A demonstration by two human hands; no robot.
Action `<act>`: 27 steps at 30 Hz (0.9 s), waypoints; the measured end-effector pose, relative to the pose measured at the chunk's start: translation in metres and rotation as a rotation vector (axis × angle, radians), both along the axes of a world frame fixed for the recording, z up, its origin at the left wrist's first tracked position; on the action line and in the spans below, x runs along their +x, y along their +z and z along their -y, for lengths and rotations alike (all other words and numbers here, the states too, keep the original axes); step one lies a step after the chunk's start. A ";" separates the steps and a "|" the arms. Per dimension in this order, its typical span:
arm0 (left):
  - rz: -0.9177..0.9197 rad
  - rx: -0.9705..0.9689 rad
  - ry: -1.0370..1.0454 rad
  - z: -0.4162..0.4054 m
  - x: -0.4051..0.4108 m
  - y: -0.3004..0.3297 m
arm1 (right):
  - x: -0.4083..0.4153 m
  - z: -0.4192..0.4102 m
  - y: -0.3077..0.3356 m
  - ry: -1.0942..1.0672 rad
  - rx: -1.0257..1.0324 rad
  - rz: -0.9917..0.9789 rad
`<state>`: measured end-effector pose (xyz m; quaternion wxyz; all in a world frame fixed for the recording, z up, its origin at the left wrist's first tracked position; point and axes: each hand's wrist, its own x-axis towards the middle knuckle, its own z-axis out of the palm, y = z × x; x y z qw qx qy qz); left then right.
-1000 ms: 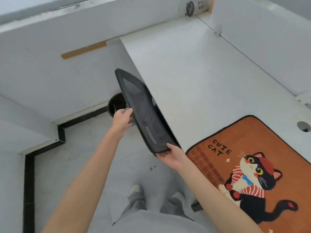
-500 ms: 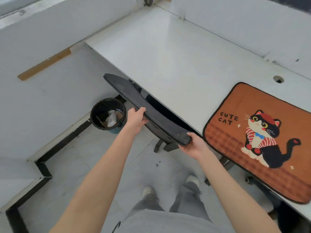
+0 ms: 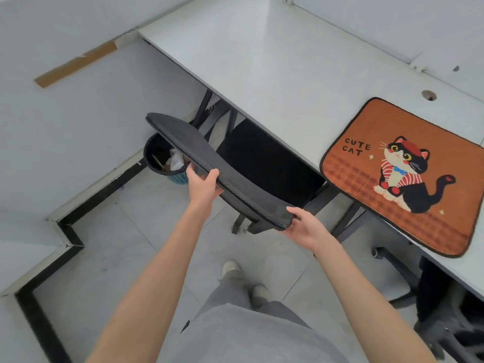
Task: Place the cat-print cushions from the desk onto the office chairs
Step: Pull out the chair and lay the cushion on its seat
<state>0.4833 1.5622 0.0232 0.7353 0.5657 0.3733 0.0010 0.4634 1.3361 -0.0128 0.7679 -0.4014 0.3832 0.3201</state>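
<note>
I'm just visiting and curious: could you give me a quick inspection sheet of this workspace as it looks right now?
Surface: white desk, mostly bare, with a round cable hole near its back edge.
Job's things: cat-print cushion lies flat at the desk's front edge; office chair, black mesh back, stands at the desk with its seat partly under it.
Clutter: waste bin with paper scraps on the floor beside the chair.
Hands: left hand and right hand both grip the chair's backrest top.
Cables: nothing seen.
Surroundings: white partition walls, grey tiled floor, a second chair's wheeled base under the cushion's end of the desk.
</note>
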 end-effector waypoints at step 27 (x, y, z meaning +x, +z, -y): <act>0.000 0.244 -0.037 -0.059 -0.159 0.023 | -0.144 -0.088 -0.002 0.016 -0.206 -0.127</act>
